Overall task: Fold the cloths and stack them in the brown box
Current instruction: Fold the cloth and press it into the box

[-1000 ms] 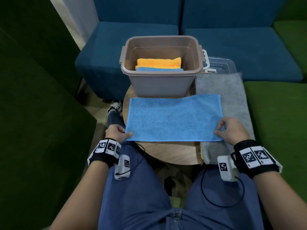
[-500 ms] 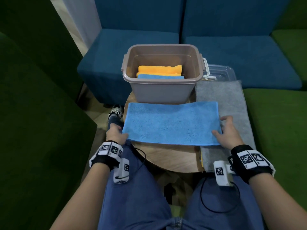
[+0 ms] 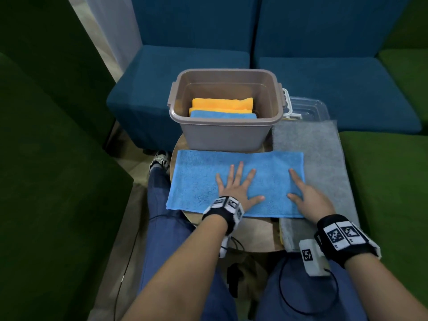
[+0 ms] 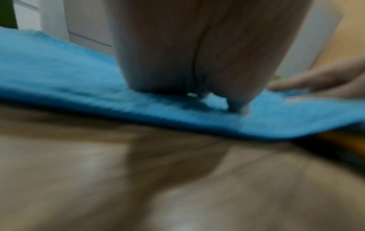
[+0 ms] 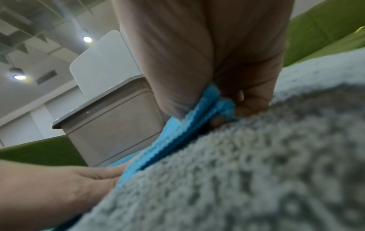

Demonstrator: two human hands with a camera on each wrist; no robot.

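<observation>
A blue cloth (image 3: 203,181), folded to a long rectangle, lies on the round wooden table (image 3: 254,232) in front of the brown box (image 3: 224,135). My left hand (image 3: 236,186) presses flat on the cloth's middle with its fingers spread. My right hand (image 3: 305,195) is at the cloth's right end. In the right wrist view its fingers (image 5: 252,106) curl under the blue cloth (image 5: 187,128) and grip that edge. Inside the box lie folded orange cloths (image 3: 222,103) with a folded blue one (image 3: 223,115) in front.
A grey cloth (image 3: 324,158) lies spread to the right, partly under the blue cloth's end. A clear plastic lid (image 3: 308,110) sits behind it beside the box. Blue seats stand behind the table and green ones on both sides. My knees are below the table.
My left hand left the cloth's near left corner and now lies flat on its middle. My right hand stayed at the right edge, shifting slightly forward. The cloth stayed flat.
</observation>
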